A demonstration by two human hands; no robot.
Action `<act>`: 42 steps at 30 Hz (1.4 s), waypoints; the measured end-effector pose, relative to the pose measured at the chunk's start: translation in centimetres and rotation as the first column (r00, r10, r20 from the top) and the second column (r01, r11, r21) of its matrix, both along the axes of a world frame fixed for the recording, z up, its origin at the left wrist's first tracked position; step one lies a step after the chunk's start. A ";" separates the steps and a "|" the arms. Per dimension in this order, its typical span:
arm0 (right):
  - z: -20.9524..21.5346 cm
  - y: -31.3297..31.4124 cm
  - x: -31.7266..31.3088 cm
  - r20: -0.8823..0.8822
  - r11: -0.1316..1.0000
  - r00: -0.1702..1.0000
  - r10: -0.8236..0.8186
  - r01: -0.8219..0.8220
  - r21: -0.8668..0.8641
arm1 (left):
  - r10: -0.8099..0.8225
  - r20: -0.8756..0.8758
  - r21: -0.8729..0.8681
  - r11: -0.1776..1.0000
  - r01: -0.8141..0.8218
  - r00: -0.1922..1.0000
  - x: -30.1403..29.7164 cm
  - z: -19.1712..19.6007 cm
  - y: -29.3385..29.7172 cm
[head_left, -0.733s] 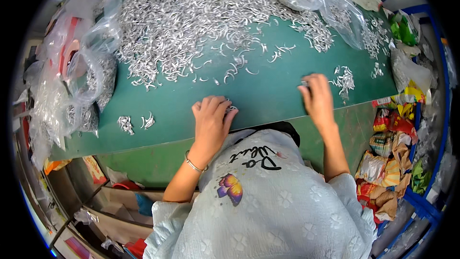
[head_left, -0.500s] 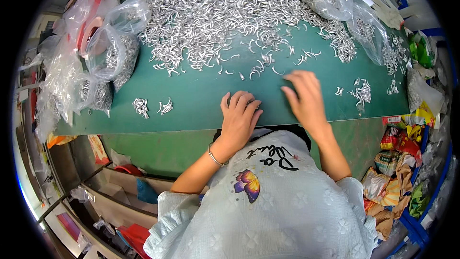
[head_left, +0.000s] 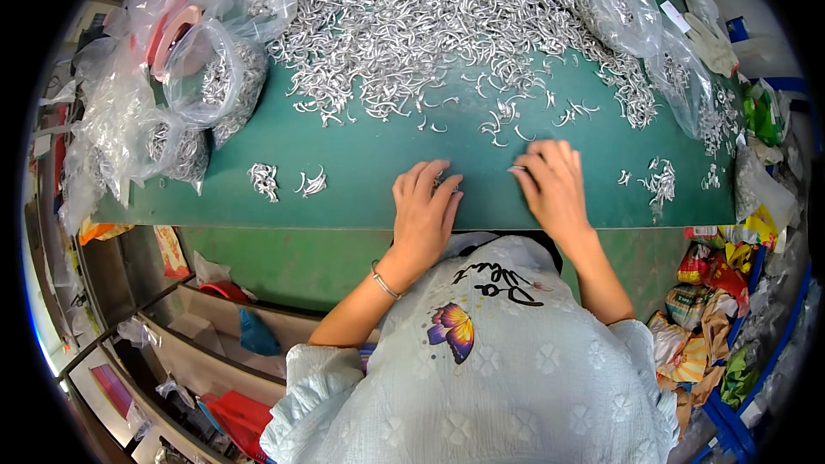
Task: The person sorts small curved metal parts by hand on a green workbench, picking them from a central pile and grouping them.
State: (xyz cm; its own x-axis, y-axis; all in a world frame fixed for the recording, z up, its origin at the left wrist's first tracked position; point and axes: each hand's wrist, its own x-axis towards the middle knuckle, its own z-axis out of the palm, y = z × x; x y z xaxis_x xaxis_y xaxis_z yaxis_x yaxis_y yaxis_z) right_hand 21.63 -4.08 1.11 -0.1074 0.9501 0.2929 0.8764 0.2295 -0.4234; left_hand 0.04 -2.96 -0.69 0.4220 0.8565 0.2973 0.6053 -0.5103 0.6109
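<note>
R hand (head_left: 556,189) has moved L from nr small R-side pile (head_left: 662,184) twd L hand (head_left: 422,208), thumb & index closer tog.

Leaves a lane between left hand (head_left: 423,209) and right hand (head_left: 556,189) over the green tabletop (head_left: 365,159); at twelve, meets loose curved silver pieces (head_left: 501,116), then a wide heap (head_left: 430,21) beyond. From the left hand, runs open toward nine as far as two small clusters (head_left: 263,181); at ten, hits bulging clear bags (head_left: 236,90). From the right hand, passes freely toward three up to a small pile (head_left: 661,183); at one, comes against plastic bags (head_left: 620,21).
</note>
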 end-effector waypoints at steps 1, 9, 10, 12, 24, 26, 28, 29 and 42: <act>0.2 -0.7 1.2 0.025 0.999 0.999 -0.034 0.034 -0.020 | -0.003 0.011 -0.006 1.000 0.003 1.000 -0.1 -0.2 0.0; 1.3 2.3 1.3 -0.028 0.983 0.990 -0.135 0.138 0.123 | 0.041 0.031 0.005 0.999 -0.041 0.999 0.1 -0.5 0.4; 0.9 3.8 0.2 -0.014 0.985 0.990 -0.137 0.138 0.103 | 0.042 0.031 0.011 0.999 -0.042 0.999 0.3 -0.2 0.4; -0.1 5.5 -0.5 0.002 0.988 0.991 -0.133 0.133 0.076 | 0.035 0.029 0.027 0.999 -0.036 0.999 0.8 0.4 0.7; -0.3 3.3 2.1 -0.349 0.981 0.918 -0.190 0.188 -0.039 | -0.085 -0.139 0.167 0.980 0.108 0.987 5.1 -0.2 9.6; -0.7 4.9 1.1 -0.342 0.988 0.932 -0.117 0.144 0.053 | -0.080 -0.206 0.205 0.971 0.123 0.975 5.5 -0.9 10.9; -1.0 6.3 0.3 -0.203 0.988 0.976 -0.083 0.108 0.115 | -0.089 -0.189 0.200 0.972 0.127 0.978 5.6 -0.8 11.3; -1.2 6.7 -0.1 -0.132 0.986 0.989 -0.067 0.086 0.143 | -0.091 -0.182 0.197 0.972 0.127 0.979 5.6 -0.7 11.4; 1.2 1.0 3.3 -0.155 0.995 0.986 -0.064 0.051 -0.086 | -0.203 -0.038 0.142 0.968 0.206 0.978 5.5 1.5 7.5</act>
State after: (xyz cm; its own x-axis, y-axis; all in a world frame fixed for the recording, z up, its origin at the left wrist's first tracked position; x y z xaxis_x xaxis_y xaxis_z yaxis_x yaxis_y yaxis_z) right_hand 24.94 -3.07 2.33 -0.0101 0.9747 0.2232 0.8081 0.1395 -0.5722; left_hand 5.59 4.58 0.80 0.5919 0.7000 0.3995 0.4919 -0.7065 0.5089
